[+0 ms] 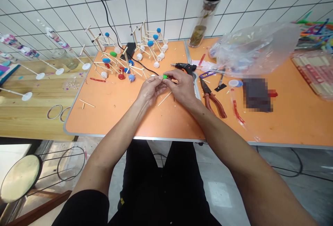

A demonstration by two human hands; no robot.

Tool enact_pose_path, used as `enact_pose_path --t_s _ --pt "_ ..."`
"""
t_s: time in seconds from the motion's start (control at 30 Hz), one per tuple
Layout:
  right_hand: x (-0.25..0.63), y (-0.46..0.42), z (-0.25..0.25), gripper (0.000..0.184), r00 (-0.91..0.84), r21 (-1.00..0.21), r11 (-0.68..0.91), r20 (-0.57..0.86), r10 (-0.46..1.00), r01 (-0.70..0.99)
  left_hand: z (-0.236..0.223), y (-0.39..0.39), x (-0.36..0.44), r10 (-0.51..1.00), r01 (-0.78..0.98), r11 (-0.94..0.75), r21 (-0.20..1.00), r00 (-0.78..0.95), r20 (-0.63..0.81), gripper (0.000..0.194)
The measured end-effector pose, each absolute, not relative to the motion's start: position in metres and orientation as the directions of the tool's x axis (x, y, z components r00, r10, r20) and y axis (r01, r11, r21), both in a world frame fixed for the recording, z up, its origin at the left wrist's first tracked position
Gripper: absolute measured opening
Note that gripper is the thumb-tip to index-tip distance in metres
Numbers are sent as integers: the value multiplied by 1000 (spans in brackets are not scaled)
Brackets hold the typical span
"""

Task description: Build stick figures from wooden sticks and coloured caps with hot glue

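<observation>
Over the orange table (117, 115), both my hands meet at a small green piece (165, 77), which looks like a cap. My left hand (153, 89) pinches its left side with thumb and fingertips. From the right, my right hand (182, 86) has closed its fingers on the same piece, hiding part of it. A thin wooden stick (164, 99) lies under the hands. Just beyond the right hand is a black glue gun (186, 67). Stick models with blue and white round parts (150, 43) stand behind the left hand.
Red-handled pliers (213, 100) lie right of my right hand. A glass bottle (203, 21) stands by the tiled wall. Further right are a clear plastic bag (256, 50), a blurred dark object (256, 94) and packed wooden sticks (314, 73). A black cable (109, 21) runs across the back.
</observation>
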State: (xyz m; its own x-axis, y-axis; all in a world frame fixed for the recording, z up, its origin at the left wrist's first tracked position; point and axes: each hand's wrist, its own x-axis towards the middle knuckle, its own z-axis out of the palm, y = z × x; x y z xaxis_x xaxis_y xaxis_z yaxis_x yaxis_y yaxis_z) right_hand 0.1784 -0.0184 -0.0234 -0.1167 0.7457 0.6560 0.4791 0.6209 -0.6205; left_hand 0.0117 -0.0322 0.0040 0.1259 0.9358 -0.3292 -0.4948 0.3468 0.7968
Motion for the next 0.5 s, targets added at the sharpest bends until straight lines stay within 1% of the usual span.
enact_pose_path --t_s 0.2,0.5 --pt "178 -19 -22 20 -122 -636 603 633 764 482 6 -32 13 920 -496 384 779 131 -370 20" --pt "179 -17 -25 23 -154 -634 638 646 747 436 2 -30 10 925 -489 371 790 120 -360 16"
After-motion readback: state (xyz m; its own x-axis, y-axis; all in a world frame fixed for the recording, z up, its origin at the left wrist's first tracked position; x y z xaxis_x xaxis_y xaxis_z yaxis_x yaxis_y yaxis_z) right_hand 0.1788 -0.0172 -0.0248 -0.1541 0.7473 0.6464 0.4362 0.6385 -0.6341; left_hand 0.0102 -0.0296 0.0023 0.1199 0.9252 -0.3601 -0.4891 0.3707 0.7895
